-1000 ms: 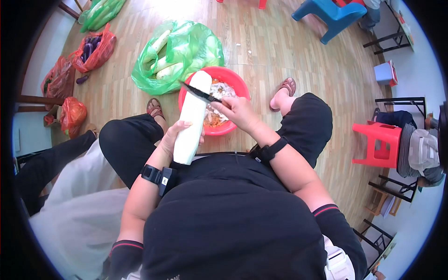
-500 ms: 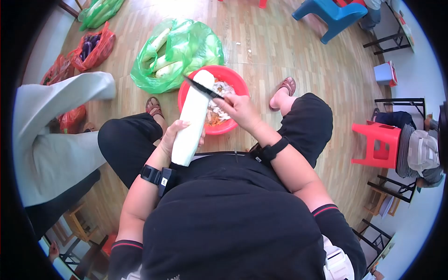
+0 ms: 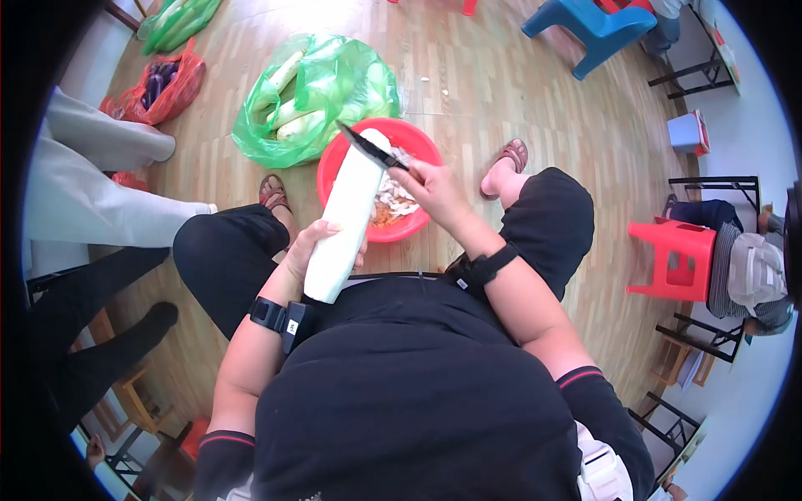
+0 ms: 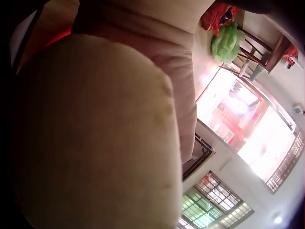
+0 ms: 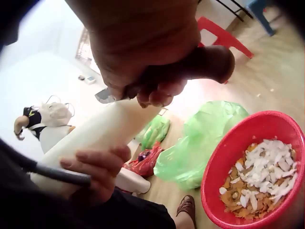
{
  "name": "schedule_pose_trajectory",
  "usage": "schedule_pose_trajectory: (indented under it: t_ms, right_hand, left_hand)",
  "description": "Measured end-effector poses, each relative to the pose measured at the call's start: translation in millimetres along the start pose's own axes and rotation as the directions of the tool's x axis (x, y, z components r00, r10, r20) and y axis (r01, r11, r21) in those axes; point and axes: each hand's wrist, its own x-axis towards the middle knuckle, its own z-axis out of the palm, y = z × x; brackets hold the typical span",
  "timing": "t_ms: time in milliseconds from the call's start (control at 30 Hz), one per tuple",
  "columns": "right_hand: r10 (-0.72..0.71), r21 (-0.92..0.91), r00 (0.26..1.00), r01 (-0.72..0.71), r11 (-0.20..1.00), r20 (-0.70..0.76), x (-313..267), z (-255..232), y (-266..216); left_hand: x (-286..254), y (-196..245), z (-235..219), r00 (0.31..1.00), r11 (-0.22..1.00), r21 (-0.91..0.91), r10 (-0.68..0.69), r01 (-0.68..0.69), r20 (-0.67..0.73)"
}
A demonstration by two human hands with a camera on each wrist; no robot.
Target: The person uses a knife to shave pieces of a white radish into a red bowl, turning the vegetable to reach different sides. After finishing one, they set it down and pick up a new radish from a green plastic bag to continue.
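Note:
A long white peeled vegetable [image 3: 344,219] slants up from the lap, its far end over the red basin [image 3: 327,167]. My left hand [image 3: 307,247] grips its lower part, fingers wrapped underneath. In my right hand [image 3: 438,195] is the handle of a dark knife [image 3: 368,149], whose blade lies across the upper part of the vegetable. In the right wrist view, the right hand [image 5: 143,47] curls round the handle, and left fingers [image 5: 97,164] show on the vegetable [image 5: 102,126]. White slices [image 5: 269,164] lie over orange-brown pieces in the basin [image 5: 214,162]. The vegetable's near surface [image 4: 100,133] fills much of the left wrist view.
A green bag of long pale vegetables [image 3: 313,100] lies beyond the basin. Farther left are a red bag with eggplants [image 3: 159,83] and another green bag [image 3: 180,25]. A person in pale clothing [image 3: 109,200] is at the left. Blue [image 3: 593,33] and red [image 3: 677,259] stools stand right.
My right hand and the knife have shifted slightly right along with the vegetable's upper end. The person in pale clothing at the left has moved, and the legs there are placed differently.

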Motion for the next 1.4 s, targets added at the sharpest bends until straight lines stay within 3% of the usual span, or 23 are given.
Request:
schedule_pose_trajectory:
  t_ms: [67,233,300,333,400,567,633,667,733,800,867,933,1000,1067,1167,1233,1333,1400]
  right_hand:
    - [0.121,-0.059,0.989,-0.126,0.990,-0.079,4,-8,4]
    - [0.148,0.061,0.988,-0.145,0.988,-0.050,1,-3,3]
    - [-0.003,0.015,0.999,0.002,1.000,0.052,-4,-2,-8]
    - [-0.002,0.015,0.999,0.001,1.000,0.053,-7,-2,-17]
    - [-0.086,-0.017,0.978,0.091,0.996,0.189,-11,-3,-33]
    - [-0.134,-0.156,0.961,0.175,0.972,0.242,-10,-6,-27]
    - [-0.104,-0.254,0.989,0.129,0.958,0.109,-5,-10,-16]
    - [-0.102,-0.256,0.989,0.127,0.958,0.109,-3,-13,-12]
    - [-0.021,-0.237,0.998,0.006,0.971,-0.060,3,-19,-3]
    - [-0.036,-0.284,0.996,0.012,0.959,-0.077,3,-21,-4]
    - [0.016,-0.185,1.000,-0.013,0.983,0.011,-3,-23,-15]
    - [0.012,-0.240,0.996,0.011,0.971,0.094,-8,-21,-30]
    - [-0.083,-0.188,0.976,0.121,0.975,0.201,-13,-14,-36]
    - [-0.113,-0.167,0.975,0.146,0.975,0.193,-12,-10,-32]
    - [-0.026,-0.252,0.991,0.058,0.966,0.129,-2,-14,-13]
    - [0.131,-0.132,0.987,-0.142,0.981,-0.090,8,-22,5]
    - [0.117,-0.286,0.983,-0.153,0.946,-0.140,11,-24,24]
    - [0.131,-0.215,0.978,-0.165,0.963,-0.165,11,-21,22]
  left_hand:
    - [0,0,-1,1.000,1.000,-0.014,-0.007,0.007,0.025]
    - [2,0,0,1.000,1.000,-0.005,-0.003,0.003,0.026]
    - [3,-1,0,1.000,1.000,0.014,-0.011,0.011,0.023]
    - [3,-1,1,1.000,1.000,0.020,-0.019,0.019,-0.007]
    - [3,-1,2,0.999,0.999,0.026,-0.028,0.029,-0.039]
    - [6,-3,0,0.993,0.999,0.047,-0.002,0.007,-0.117]
    - [7,-1,0,0.994,0.999,0.050,-0.005,0.010,-0.109]
    - [8,-1,0,0.995,0.999,0.052,-0.003,0.009,-0.101]
    - [8,-2,1,0.995,0.995,0.102,-0.001,0.012,-0.104]
    - [7,-1,1,0.994,0.988,0.152,0.005,0.012,-0.112]
    - [7,-1,2,0.992,0.985,0.169,-0.001,0.023,-0.126]
    - [7,-1,0,0.992,0.988,0.150,-0.007,0.026,-0.126]
    - [6,0,2,0.992,0.991,0.133,-0.011,0.028,-0.128]
    - [4,3,7,0.989,0.989,0.144,-0.013,0.035,-0.150]
    - [3,-1,2,0.995,0.991,0.136,-0.003,0.016,-0.096]
    - [4,-2,-1,0.998,0.994,0.112,-0.015,0.022,-0.058]
    - [2,0,4,1.000,0.995,0.102,-0.010,0.012,-0.027]
    - [0,3,7,1.000,0.993,0.114,0.008,-0.005,-0.025]
